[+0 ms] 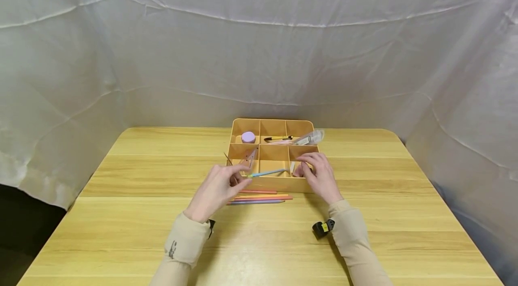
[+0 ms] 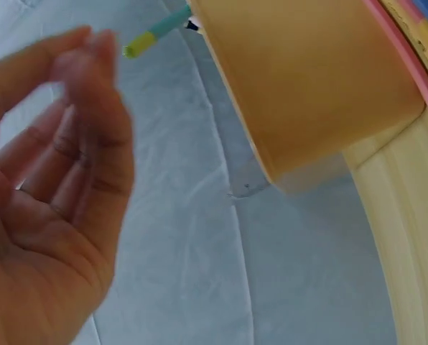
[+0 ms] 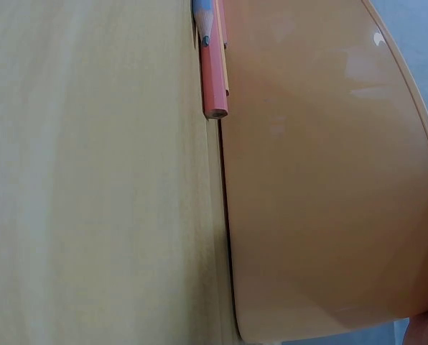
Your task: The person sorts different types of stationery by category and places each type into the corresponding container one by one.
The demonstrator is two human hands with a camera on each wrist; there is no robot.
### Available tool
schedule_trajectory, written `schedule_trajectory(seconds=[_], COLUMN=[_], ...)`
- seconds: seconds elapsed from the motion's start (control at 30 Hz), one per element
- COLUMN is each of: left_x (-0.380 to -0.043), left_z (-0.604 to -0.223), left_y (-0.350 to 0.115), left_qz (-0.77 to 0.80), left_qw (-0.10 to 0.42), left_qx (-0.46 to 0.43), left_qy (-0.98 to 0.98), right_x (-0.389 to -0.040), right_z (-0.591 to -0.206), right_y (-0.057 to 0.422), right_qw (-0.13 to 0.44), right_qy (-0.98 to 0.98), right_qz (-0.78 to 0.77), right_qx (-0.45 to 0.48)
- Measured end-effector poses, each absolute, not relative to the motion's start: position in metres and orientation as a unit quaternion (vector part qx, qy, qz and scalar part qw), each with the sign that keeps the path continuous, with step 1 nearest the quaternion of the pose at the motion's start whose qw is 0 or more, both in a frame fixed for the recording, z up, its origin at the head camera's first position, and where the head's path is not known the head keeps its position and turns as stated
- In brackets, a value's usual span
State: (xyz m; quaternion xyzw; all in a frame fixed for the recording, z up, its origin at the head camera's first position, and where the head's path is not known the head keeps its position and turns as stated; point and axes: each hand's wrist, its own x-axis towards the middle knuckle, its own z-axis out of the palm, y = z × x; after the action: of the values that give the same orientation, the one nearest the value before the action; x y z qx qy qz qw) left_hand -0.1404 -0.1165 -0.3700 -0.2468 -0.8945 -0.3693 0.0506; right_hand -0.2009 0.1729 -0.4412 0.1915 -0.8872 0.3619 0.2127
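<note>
A yellow-orange organizer box (image 1: 279,183) with several compartments stands on the table. Across its front middle compartment lies a slim blue pen or pencil (image 1: 268,172) with a lime end (image 2: 133,50). My left hand (image 1: 216,189) hovers at the box's front left corner, its thumb and index fingertips right beside that lime end. In the left wrist view a small gap shows between them. My right hand (image 1: 321,176) reaches over the front right compartment, fingers loosely bent above a pink item (image 1: 298,171) and a small white piece (image 1: 292,167). Its fingertips are partly hidden.
Several colored pencils (image 1: 259,202) lie on the table (image 1: 259,241) along the box's front. Inside the box are a purple round item (image 1: 248,137), a clear set square (image 1: 250,158), a yellow-and-black pen (image 1: 277,138) and a clear plastic packet (image 1: 310,137). A grey curtain (image 1: 259,52) hangs behind.
</note>
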Motion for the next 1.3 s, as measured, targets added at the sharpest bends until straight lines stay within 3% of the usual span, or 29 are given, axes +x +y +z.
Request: schedule_trajectory(seconds=[0.13,0.27,0.4,0.53,0.77,1.3], left_x=[-0.137,-0.135,-0.130,-0.127,-0.132,-0.135], left_z=[-0.367,-0.370,-0.372,-0.375,-0.387,-0.391], left_y=[-0.115,-0.113,-0.113,-0.113,-0.114,-0.119], left_qz=[-0.372,-0.342,-0.291,-0.259,-0.228,-0.222], left_qw=[0.004,-0.101,-0.170,-0.200,-0.182,-0.148], left_qx=[-0.290,-0.321,-0.278,-0.203,-0.168,-0.179], left_qy=[-0.882,-0.877,-0.899,-0.923,-0.942,-0.947], right_x=[-0.201,-0.201,-0.201,-0.201,-0.200,-0.202], right_z=[-0.441,-0.441,-0.441,-0.440,-0.441,-0.442], right_y=[0.173,0.172,0.172,0.172,0.172,0.171], right_qw=[0.214,0.215,0.215,0.215,0.214,0.219], right_qy=[-0.887,-0.886,-0.887,-0.887,-0.886,-0.887], right_qz=[0.362,0.361,0.360,0.360,0.362,0.359], right_qx=[0.192,0.194,0.194,0.194,0.193,0.191])
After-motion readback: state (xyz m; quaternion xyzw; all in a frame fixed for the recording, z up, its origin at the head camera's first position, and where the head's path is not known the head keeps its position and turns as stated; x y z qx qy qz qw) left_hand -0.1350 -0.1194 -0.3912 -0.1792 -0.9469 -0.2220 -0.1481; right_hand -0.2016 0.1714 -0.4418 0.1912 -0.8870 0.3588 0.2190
